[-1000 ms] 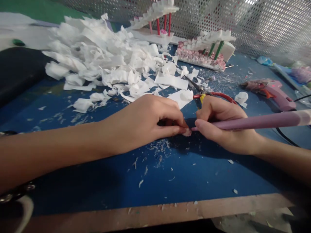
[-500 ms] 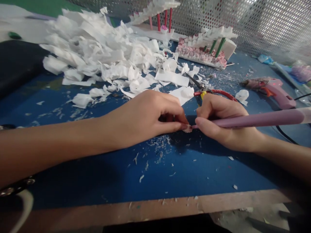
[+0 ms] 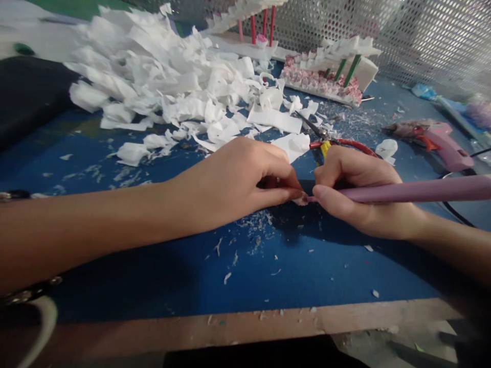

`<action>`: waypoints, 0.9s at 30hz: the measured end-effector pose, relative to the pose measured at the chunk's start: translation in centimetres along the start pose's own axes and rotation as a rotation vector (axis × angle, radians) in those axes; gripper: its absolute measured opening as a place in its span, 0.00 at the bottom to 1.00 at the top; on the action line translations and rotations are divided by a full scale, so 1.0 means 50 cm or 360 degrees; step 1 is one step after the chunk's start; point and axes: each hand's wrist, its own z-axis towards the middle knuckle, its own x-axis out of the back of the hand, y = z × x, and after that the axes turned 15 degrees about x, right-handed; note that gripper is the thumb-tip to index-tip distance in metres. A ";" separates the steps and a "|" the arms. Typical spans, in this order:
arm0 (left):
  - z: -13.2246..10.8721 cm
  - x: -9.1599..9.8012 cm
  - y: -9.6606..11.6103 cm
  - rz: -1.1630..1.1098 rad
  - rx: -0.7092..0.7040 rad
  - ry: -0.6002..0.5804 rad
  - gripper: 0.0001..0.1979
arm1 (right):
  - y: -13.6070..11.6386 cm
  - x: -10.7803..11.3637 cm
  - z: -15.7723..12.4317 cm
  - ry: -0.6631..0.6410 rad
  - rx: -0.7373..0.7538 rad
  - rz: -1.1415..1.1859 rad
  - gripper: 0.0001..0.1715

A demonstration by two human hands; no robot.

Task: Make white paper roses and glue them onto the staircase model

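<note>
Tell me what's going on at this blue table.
A person works with both bare hands over the blue table. The left hand pinches a small paper piece against the surface, while the right hand grips a purple stick like a pen, its tip meeting that piece. Just behind the hands lie red-handled scissors and a pile of white paper strips; a pink glue gun rests to the right.

Small white-pink paper bit [image 3: 303, 200] touching tip of near-level lilac stick [image 3: 402, 193].
</note>
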 end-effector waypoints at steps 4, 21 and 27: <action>0.003 -0.001 0.001 0.0002 0.0029 -0.0016 0.08 | -0.001 0.000 -0.001 0.0049 -0.0017 0.0005 0.13; 0.001 -0.005 0.005 -0.0029 0.0030 0.0069 0.07 | 0.002 0.003 0.000 0.0037 -0.0058 -0.0116 0.14; -0.001 0.000 0.003 0.0074 -0.0081 0.0064 0.08 | 0.003 0.003 -0.003 0.0100 -0.0084 -0.0066 0.14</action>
